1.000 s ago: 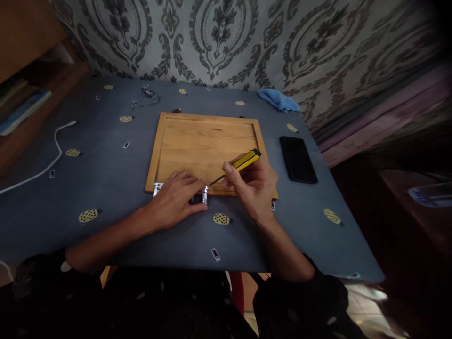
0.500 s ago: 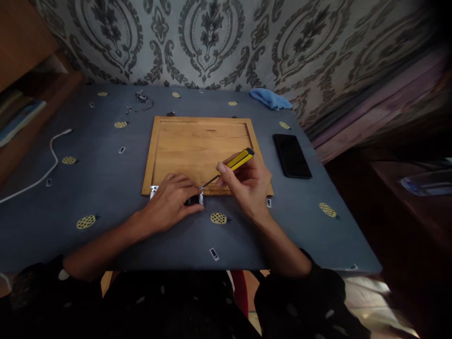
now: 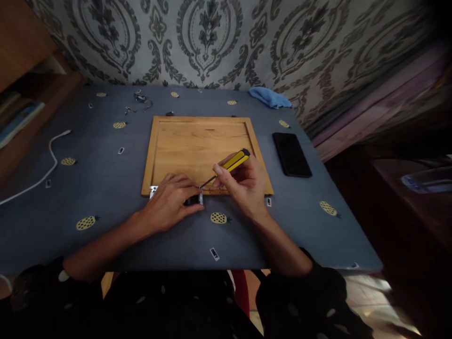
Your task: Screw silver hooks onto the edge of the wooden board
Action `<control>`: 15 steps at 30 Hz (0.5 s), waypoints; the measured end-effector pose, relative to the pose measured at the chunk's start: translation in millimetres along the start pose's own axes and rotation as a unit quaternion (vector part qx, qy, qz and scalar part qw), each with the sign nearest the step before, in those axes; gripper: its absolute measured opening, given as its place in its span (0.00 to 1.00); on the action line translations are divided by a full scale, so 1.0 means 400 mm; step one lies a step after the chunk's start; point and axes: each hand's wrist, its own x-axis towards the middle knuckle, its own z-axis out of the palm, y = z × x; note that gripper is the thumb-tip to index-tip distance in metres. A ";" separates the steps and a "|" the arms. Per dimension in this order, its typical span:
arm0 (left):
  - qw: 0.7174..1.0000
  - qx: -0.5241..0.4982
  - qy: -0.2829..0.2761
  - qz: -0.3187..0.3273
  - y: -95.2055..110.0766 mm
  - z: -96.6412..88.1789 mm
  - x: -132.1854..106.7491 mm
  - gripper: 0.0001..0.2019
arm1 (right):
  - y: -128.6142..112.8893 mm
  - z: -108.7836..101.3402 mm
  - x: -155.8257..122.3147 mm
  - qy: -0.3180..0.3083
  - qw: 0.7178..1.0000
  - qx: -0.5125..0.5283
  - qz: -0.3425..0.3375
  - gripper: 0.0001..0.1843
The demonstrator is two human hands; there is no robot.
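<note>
A framed wooden panel (image 3: 201, 150) lies flat on the table. At its near edge sits a shiny metal fitting (image 3: 201, 200) with a dark middle, mostly covered by my left hand (image 3: 173, 200). That hand's fingers press over the fitting, its thumb on the near side. My right hand (image 3: 247, 183) grips a yellow and black screwdriver (image 3: 237, 161), tilted, with its shaft slanting down to the left. The tip meets the fitting's right end, close to my left fingertips; a screw there is too small to make out.
Small metal pieces (image 3: 140, 98) lie at the back left of the blue-grey table (image 3: 106, 188). A black phone (image 3: 292, 155) rests right of the panel, and a blue cloth (image 3: 270, 97) lies behind it. A white cable (image 3: 54, 160) curves along the left side.
My right hand and the screwdriver have shifted slightly to the left, and the handle has tilted a little. My left hand stays in place on the metal fitting.
</note>
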 end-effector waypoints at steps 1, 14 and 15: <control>1.000 0.001 0.001 -0.001 0.000 0.000 0.000 0.13 | -0.001 0.000 0.000 -0.006 1.000 0.002 0.000 0.19; 1.000 0.011 0.001 0.003 0.002 -0.001 0.002 0.14 | -0.025 -0.014 0.002 -0.070 0.997 0.037 -0.012 0.19; 1.000 0.013 0.001 0.002 0.002 -0.001 0.002 0.14 | -0.024 -0.013 0.002 -0.067 0.997 0.036 -0.017 0.18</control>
